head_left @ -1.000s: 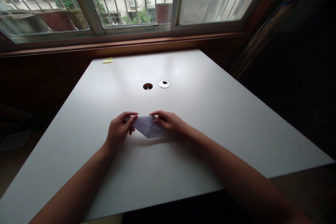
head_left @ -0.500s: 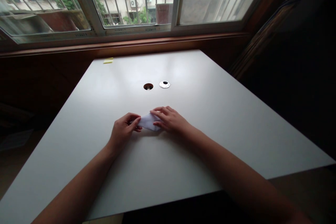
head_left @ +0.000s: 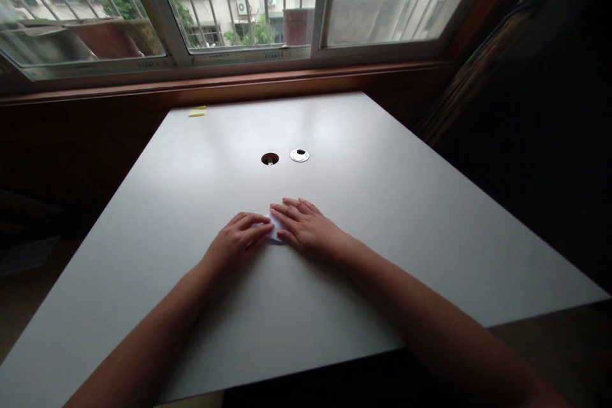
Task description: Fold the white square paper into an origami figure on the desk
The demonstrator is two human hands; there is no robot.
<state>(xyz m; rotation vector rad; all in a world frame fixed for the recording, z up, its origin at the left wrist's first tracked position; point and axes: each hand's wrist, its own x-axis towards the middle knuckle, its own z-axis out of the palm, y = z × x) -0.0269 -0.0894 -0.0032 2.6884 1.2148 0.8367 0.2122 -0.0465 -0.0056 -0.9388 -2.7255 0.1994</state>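
Note:
Both my hands lie flat on a small folded piece of pale paper (head_left: 273, 230) in the middle of the white table (head_left: 382, 217). My left hand (head_left: 239, 241) covers its left part with the fingers stretched out and pressed down. My right hand (head_left: 303, 228) covers its right part, fingers also extended flat. Only a small sliver of the paper shows between the fingertips; the rest is hidden under the hands.
A round cable hole (head_left: 269, 159) and its loose white cap (head_left: 299, 155) sit beyond the hands. A small yellow note (head_left: 196, 112) lies at the table's far left corner. A wooden sill and barred window (head_left: 239, 0) run behind; the right side is dark.
The paper lay open as a wide triangle, pinched by both hands. It has been folded smaller, and both hands have flattened on top of it, drawing closer together.

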